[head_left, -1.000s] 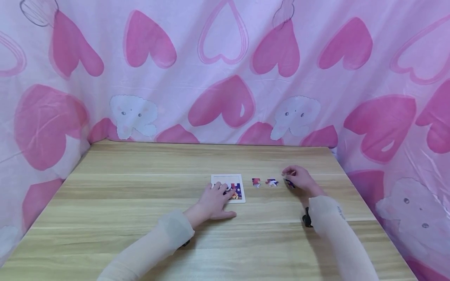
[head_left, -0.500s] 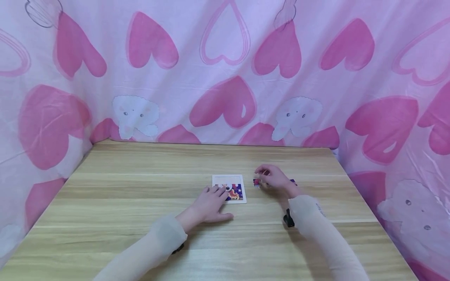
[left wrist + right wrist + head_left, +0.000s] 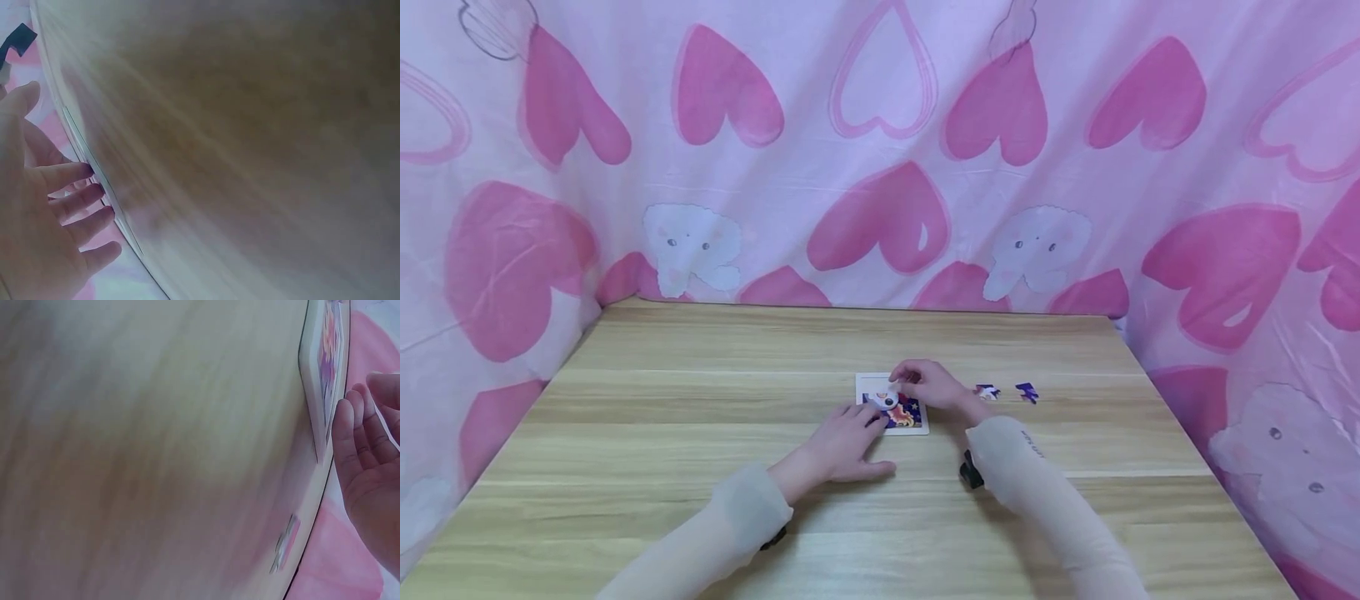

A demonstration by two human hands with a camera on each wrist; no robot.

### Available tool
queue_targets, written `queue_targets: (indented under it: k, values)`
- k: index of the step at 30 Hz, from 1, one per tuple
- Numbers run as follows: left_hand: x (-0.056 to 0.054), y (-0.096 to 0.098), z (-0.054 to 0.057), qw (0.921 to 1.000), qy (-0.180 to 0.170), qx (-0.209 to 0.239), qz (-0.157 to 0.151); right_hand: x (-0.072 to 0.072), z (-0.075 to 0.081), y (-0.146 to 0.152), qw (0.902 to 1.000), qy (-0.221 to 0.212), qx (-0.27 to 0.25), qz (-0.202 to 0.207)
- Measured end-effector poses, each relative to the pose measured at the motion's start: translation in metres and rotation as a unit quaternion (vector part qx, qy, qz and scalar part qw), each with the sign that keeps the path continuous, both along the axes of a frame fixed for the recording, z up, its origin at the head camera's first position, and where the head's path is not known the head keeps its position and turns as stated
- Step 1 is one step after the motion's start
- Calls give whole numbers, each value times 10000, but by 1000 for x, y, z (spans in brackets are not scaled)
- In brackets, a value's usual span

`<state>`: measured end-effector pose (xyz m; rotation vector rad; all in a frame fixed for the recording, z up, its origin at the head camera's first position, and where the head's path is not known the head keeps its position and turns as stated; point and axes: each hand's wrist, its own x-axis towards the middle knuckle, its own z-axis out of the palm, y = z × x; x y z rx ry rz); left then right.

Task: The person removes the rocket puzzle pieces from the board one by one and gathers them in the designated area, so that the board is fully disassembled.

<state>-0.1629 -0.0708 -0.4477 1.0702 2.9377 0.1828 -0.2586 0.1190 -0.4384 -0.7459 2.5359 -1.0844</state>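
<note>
A small jigsaw puzzle in a white frame tray lies mid-table, partly filled with a dark blue, orange and white picture. My left hand rests its fingertips on the tray's left and lower side, fingers spread and fairly straight; in the left wrist view those fingers reach the tray's edge. Over the upper right of the tray, my right hand pinches a small pale puzzle piece between thumb and fingertips. The right wrist view shows the curled fingers beside the tray, the piece itself hidden there.
To the right of the tray lie two loose puzzle pieces, a white and purple one and a dark blue one. One loose piece shows in the right wrist view. A pink heart-patterned curtain surrounds the wooden table.
My right hand has moved left from beside the dark blue piece, past the loose red one, to the tray. The left hand has drawn back slightly, uncovering more of the picture.
</note>
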Motion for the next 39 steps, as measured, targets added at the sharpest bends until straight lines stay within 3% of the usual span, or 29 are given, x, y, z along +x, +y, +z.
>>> queue_targets:
  k: [9, 15, 24, 39]
  values:
    - [10, -8, 3, 9998, -117, -156, -22, -5, -5, -14, 9998, 54, 83, 173]
    - [13, -8, 4, 9996, 51, -272, -81, -3, -4, -23, 9985, 128, 299, 432]
    - [14, -9, 2, 9996, 82, -208, -178, -2, 0, -26, 9967, -150, 698, 390]
    - [15, -9, 3, 9993, 152, -260, -232, -3, 2, -34, 9909, -128, 1299, 325]
